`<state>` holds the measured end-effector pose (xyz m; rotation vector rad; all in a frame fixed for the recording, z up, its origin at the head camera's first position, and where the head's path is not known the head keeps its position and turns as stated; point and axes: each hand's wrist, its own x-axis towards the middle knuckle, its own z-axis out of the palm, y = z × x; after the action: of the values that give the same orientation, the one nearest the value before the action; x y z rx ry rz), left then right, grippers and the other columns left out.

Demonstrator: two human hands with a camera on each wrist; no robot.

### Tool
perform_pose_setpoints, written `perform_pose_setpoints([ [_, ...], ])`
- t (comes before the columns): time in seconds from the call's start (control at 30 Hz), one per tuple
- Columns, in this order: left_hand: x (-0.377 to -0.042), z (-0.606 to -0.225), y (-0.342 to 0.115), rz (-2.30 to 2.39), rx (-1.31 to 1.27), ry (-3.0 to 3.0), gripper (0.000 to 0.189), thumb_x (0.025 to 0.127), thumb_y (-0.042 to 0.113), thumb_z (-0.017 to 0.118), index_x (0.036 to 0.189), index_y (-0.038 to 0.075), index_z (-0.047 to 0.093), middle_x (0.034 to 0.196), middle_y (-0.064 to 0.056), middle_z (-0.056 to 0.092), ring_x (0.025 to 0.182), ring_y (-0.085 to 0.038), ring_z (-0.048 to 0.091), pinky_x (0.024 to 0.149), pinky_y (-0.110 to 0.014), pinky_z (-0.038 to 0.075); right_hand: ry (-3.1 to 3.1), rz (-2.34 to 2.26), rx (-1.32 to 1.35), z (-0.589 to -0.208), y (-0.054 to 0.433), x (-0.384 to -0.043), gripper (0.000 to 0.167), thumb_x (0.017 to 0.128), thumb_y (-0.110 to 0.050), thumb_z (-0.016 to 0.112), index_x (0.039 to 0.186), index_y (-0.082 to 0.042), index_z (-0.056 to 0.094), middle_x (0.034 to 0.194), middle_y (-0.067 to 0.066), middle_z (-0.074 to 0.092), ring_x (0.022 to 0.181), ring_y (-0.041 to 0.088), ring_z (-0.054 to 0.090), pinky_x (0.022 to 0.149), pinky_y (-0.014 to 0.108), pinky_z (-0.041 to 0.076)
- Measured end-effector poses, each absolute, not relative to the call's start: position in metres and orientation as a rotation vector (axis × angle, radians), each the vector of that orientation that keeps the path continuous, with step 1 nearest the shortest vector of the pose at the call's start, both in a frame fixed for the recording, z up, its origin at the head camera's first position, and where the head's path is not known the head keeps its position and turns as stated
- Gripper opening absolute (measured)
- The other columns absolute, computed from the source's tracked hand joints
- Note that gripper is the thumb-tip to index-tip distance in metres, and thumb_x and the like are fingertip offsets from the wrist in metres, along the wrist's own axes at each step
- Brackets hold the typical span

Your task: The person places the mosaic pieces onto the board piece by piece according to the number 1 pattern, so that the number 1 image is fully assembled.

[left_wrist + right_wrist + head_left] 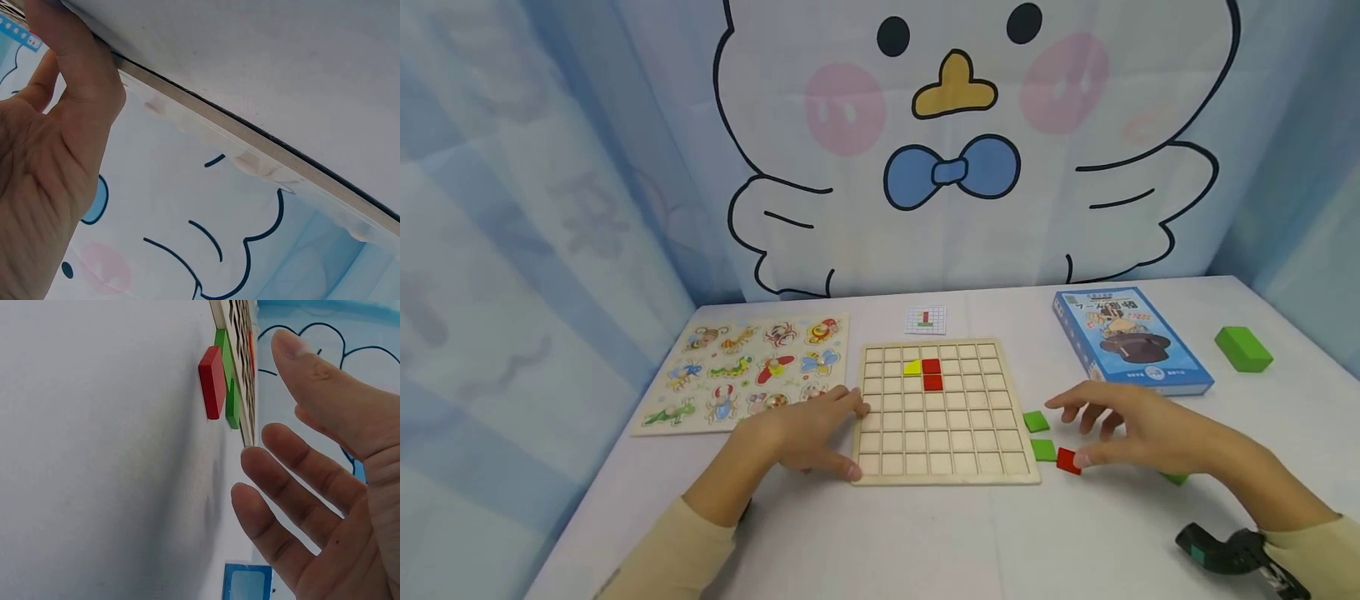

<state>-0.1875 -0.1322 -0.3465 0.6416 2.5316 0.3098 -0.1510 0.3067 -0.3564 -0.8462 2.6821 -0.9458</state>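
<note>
My left hand (808, 429) rests at the left edge of a wooden grid board (951, 468), fingertips and thumb against its rim. In the board's upper middle cells sit a yellow piece (913, 368), a red tile (931, 366) and another red tile (932, 382) below that one. My right hand (1150, 429) hovers right of the board, fingers loosely bent and spread, holding nothing. Close by its thumb lies a loose red tile (213, 381). Beside it are a green tile (1043, 450) and, farther back, another green tile (1036, 421). A third green piece (1175, 478) is mostly hidden under the right hand.
A small pattern card (926, 320) lies behind the board. On the left is an insect picture puzzle (696, 392), partly behind the left hand. A blue box (1138, 342) and a green block (1244, 348) stand at the back right. Curtains (572, 250) surround the table.
</note>
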Motion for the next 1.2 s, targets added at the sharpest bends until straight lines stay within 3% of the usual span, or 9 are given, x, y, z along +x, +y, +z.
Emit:
perform_pose_setpoints([
  [0.17,-0.187,-0.346,-0.132,0.305,0.626,2.532,0.079,0.083,0.050,0.083,0.148,0.026,0.045,0.159,-0.001,0.036,0.125,-0.019,0.050,0.071,-0.030,0.055,2.694,-0.924,-0.854,-0.359,0.306,-0.148,0.058,0.085,-0.042,0.084,0.136,-0.023,0.062,0.118,-0.005,0.064,0.096,0.011,0.060,0.076,0.026,0.056],
  [0.27,-0.186,-0.345,-0.132,0.270,0.647,2.554,0.079,0.084,0.053,0.081,0.148,0.026,0.044,0.161,-0.002,0.034,0.135,-0.021,0.048,0.093,-0.041,0.055,2.712,-0.896,-0.852,-0.360,0.306,-0.148,0.058,0.085,-0.045,0.083,0.135,-0.024,0.062,0.121,-0.006,0.063,0.097,0.010,0.060,0.076,0.026,0.056],
  [0.4,-0.187,-0.342,-0.131,0.239,0.680,2.571,0.080,0.085,0.056,0.078,0.150,0.026,0.042,0.165,-0.003,0.031,0.147,-0.024,0.041,0.114,-0.052,0.041,2.732,-0.858,-0.833,-0.361,0.307,-0.148,0.061,0.084,-0.048,0.083,0.135,-0.024,0.062,0.115,-0.008,0.062,0.095,0.009,0.058,0.077,0.025,0.056],
  [0.7,-0.187,-0.343,-0.130,0.264,0.670,2.553,0.080,0.085,0.053,0.080,0.150,0.025,0.043,0.164,-0.003,0.033,0.147,-0.024,0.040,0.115,-0.050,0.040,2.733,-0.840,-0.828,-0.368,0.306,-0.143,0.058,0.084,-0.049,0.083,0.134,-0.026,0.063,0.099,-0.007,0.058,0.087,0.008,0.054,0.069,0.022,0.050],
  [0.9,-0.186,-0.346,-0.131,0.269,0.662,2.552,0.079,0.085,0.053,0.080,0.149,0.025,0.044,0.164,-0.003,0.033,0.143,-0.022,0.044,0.109,-0.046,0.045,2.731,-0.816,-0.782,-0.371,0.302,-0.142,0.055,0.086,-0.046,0.082,0.134,-0.026,0.063,0.100,-0.009,0.059,0.085,0.008,0.054,0.070,0.021,0.049],
  [1.2,-0.186,-0.345,-0.132,0.277,0.679,2.551,0.079,0.085,0.053,0.079,0.150,0.024,0.044,0.163,-0.003,0.034,0.145,-0.023,0.042,0.111,-0.047,0.043,2.729,-0.791,-0.823,-0.369,0.301,-0.142,0.045,0.091,-0.042,0.078,0.131,-0.026,0.065,0.098,-0.012,0.060,0.085,0.006,0.054,0.071,0.021,0.050],
])
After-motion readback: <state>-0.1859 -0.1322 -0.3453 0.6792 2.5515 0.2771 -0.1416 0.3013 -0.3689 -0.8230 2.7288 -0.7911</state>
